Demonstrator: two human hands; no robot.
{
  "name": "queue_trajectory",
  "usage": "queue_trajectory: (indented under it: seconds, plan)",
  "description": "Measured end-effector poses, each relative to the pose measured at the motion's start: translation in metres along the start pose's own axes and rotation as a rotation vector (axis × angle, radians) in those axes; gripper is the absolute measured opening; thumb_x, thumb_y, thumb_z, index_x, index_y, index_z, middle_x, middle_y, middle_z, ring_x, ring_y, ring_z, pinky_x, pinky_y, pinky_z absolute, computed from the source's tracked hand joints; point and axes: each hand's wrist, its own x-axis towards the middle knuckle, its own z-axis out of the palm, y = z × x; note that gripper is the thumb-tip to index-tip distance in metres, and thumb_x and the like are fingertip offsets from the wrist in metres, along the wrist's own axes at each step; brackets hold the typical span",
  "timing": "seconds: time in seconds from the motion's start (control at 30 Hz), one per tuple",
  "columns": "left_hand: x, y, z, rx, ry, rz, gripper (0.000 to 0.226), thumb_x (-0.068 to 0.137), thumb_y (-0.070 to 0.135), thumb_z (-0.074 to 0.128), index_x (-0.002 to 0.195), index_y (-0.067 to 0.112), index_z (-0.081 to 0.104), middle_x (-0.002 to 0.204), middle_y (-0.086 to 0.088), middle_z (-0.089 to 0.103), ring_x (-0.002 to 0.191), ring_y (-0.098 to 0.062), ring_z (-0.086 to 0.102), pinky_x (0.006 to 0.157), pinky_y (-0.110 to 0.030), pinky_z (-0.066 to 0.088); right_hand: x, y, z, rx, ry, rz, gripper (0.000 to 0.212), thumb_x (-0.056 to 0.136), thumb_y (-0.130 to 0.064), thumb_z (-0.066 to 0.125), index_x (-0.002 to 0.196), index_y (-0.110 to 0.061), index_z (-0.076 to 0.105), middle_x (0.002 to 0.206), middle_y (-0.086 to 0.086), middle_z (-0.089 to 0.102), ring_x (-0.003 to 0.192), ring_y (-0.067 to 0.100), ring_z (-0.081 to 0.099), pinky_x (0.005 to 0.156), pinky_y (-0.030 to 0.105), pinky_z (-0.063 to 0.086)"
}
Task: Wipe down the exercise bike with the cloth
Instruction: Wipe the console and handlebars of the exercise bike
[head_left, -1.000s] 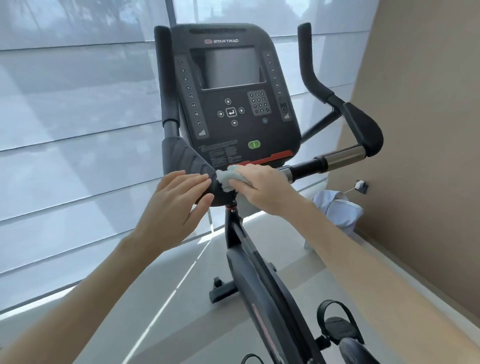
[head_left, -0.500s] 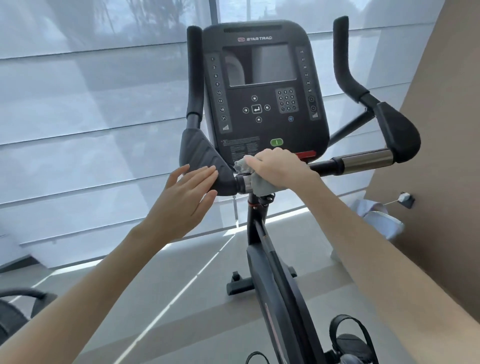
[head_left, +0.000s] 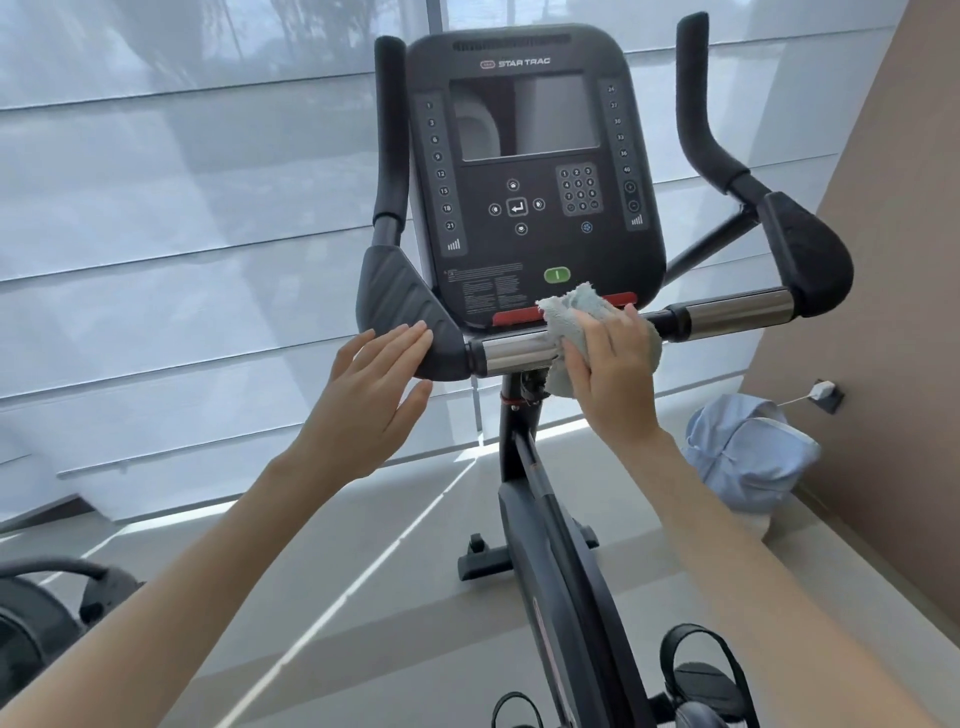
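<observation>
The black exercise bike fills the middle, its console facing me above a chrome handlebar. My right hand presses a pale grey-green cloth against the middle of that bar, just under the console's red strip. My left hand lies flat with fingers apart, its fingertips on the black left elbow pad. The bike's frame runs down to a pedal at the bottom right.
A light blue bag or bundle sits on the floor by the brown wall at right, below a wall socket. Window blinds stand behind the bike. Part of another machine shows at the lower left.
My right hand has slid the cloth rightward along the chrome bar, baring the bar's left section. My left hand stays on the left pad. The view has shifted slightly.
</observation>
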Motion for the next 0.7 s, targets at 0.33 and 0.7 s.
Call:
queue_trajectory:
  seconds: [0.33, 0.7]
  plan:
    - [-0.004, -0.001, 0.007, 0.011, 0.034, 0.013, 0.053, 0.095, 0.028, 0.025, 0.139, 0.003, 0.042, 0.146, -0.009, 0.041, 0.137, -0.022, 0.035, 0.115, -0.044, 0.017, -0.026, -0.094, 0.062, 0.113, 0.131, -0.02, 0.037, 0.094, -0.029, 0.05, 0.127, -0.015, 0.043, 0.126, 0.014, 0.058, 0.126, 0.028, 0.039, 0.115, 0.044, 0.014]
    - [-0.008, -0.007, 0.034, 0.042, 0.283, 0.072, 0.049, 0.093, 0.022, 0.03, 0.132, 0.0, 0.05, 0.138, -0.012, 0.051, 0.13, -0.025, 0.046, 0.112, -0.047, 0.021, -0.023, -0.022, 0.066, 0.13, 0.366, 0.039, 0.037, 0.099, -0.027, 0.032, 0.124, -0.007, 0.05, 0.126, 0.021, 0.054, 0.128, 0.033, 0.035, 0.112, 0.054, 0.016]
